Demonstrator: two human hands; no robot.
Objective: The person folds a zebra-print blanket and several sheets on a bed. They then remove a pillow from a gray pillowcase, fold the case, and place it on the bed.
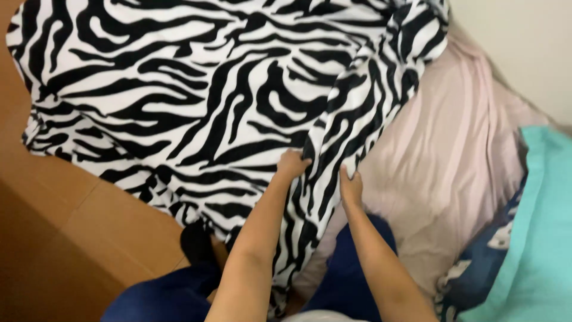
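A large black-and-white zebra-striped blanket (196, 89) lies spread over a bed and hangs down its near edge. My left hand (292, 163) is closed on a fold of the blanket near its middle. My right hand (350, 188) grips the same fold's edge a little lower and to the right. Both arms reach forward from the bottom of the view. My knees in dark blue trousers (351, 268) press against the bed edge.
A pale pink sheet (453, 155) covers the bed's right half. A teal pillow (536, 238) and a dark blue patterned cloth (476, 268) lie at the right. Brown wooden floor (65, 238) is at the left; a white wall (524, 48) is at the top right.
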